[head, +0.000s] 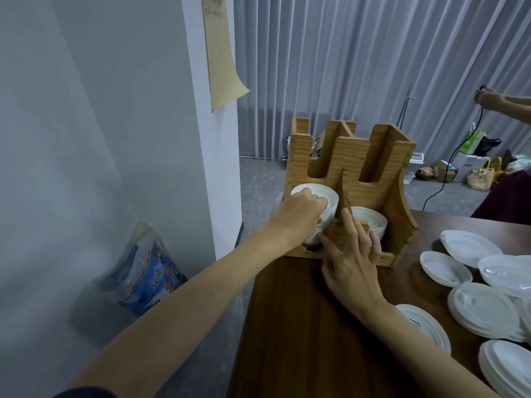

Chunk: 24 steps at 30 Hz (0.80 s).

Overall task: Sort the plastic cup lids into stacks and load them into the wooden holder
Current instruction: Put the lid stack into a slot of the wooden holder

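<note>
The wooden holder [350, 156] stands at my twelve o'clock on the dark table [287, 326]. My left hand [304, 214] is curled over the rim of the taller lid stack [323, 191], which sits in the holder's nine o'clock compartment, with my fingertips pinching its top lids. My right hand [347, 254] lies flat with its fingers straight and spread, pressing the holder's front divider to steady it and holding nothing. A shorter lid stack [370, 221] already fills the bottom of the three o'clock compartment. I judge the loading to be partway: both front slots have lids, but plenty of loose lids [485, 308] lie in several low piles on the table between my two and four o'clock, not yet sorted or loaded.
</note>
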Tool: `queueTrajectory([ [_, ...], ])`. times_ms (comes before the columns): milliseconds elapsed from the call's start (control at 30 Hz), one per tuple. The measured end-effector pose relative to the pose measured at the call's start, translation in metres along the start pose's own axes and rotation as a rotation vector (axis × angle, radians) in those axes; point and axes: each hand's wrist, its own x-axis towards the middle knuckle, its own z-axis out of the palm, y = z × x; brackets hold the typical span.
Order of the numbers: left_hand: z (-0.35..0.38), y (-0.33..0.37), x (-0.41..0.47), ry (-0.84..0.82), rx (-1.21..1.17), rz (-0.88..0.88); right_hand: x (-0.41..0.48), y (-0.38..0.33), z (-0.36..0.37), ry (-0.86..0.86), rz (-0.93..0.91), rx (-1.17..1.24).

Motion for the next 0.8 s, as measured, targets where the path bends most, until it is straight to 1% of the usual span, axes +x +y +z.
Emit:
queueTrajectory([
  [100,0.005,0.000,-0.001,-0.004,0.015,-0.025,0.000,-0.002,0.000,0.005,-0.006,-0.010],
  [267,0.007,0.002,0.000,-0.025,0.030,-0.011,-0.001,-0.002,0.000,-0.001,-0.004,-0.018],
  [533,0.006,0.005,0.003,-0.085,0.055,-0.012,-0.002,-0.003,-0.002,-0.047,-0.003,-0.070],
  [700,0.002,0.008,0.007,-0.079,0.086,0.043,-0.001,-0.002,-0.001,-0.046,-0.006,-0.091],
  [800,-0.002,0.011,0.008,-0.120,0.126,0.043,-0.001,-0.003,-0.001,-0.041,-0.006,-0.088],
])
